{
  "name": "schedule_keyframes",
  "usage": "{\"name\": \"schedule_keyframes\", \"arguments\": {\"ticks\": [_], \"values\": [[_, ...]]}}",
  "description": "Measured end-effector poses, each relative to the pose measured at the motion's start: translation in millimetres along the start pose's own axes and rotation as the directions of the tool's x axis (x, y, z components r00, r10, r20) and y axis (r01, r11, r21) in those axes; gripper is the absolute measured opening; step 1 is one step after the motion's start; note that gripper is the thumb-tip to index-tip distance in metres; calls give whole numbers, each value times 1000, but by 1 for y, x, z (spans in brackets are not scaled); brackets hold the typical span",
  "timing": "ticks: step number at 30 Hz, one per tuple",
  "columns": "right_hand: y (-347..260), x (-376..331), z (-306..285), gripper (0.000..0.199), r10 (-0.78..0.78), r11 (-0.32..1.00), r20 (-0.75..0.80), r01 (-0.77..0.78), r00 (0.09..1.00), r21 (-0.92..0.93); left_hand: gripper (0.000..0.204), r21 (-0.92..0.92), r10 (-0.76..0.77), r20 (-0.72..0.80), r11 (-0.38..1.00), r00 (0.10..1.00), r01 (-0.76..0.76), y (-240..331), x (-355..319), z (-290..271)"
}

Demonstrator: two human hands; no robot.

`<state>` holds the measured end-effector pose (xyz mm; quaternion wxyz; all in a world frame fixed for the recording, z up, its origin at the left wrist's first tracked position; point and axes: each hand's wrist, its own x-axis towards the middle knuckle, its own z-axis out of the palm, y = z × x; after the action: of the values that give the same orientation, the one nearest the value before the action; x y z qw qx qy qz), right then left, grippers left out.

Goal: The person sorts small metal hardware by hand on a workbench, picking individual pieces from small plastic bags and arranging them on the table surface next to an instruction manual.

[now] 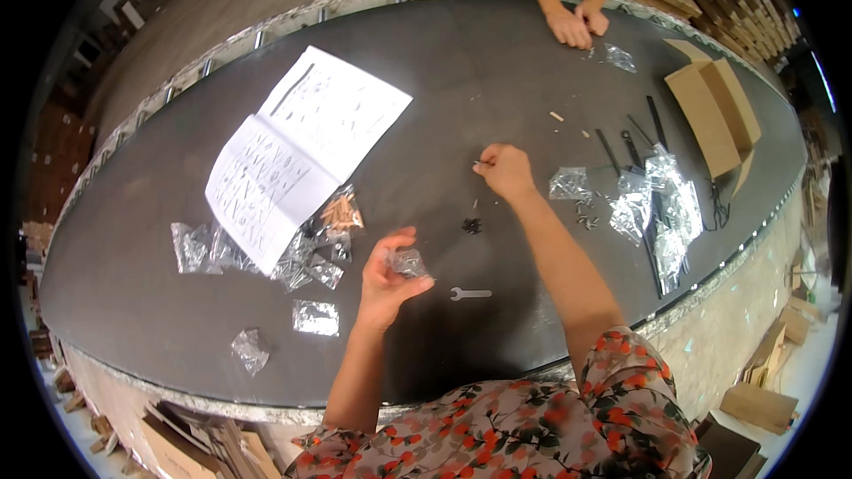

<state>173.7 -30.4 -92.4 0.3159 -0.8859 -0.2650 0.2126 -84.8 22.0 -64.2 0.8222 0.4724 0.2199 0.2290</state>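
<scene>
My left hand is closed around a small clear plastic bag, held above the dark tabletop near its front edge. Farther out and to the right, my right hand pinches a tiny piece of hardware between thumb and fingertips; its exact kind is too small to tell. Between the two hands lies a little heap of black screws or similar small parts. A silver open-ended wrench rests on the table just right of my left hand.
An open instruction booklet lies at left, partly over several hardware bags and a bag of wooden dowels. At right are plastic-wrapped parts, black rods and an open cardboard box. Another person's hands rest at the far edge.
</scene>
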Motion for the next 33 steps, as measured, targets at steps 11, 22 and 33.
{"name": "schedule_keyframes", "arguments": {"ticks": [11, 22, 33], "values": [[-9, 5, -1, 13, -111, 982, -17, 107, 994, -154, 56, 17, -1, -19, 1000, 1000, 1, 2, 0, 4], [17, -6, -33, 11, 39, 530, 255, -236, 966, 815, 55, -1, -25, -14, 1000, 1000, 25, 2, 1, 1], [-9, 2, -27, 24, 65, 770, 394, -297, 917, 565, 53, -32, -47, -9, 998, 999, 47, -1, 8, 11]]}}
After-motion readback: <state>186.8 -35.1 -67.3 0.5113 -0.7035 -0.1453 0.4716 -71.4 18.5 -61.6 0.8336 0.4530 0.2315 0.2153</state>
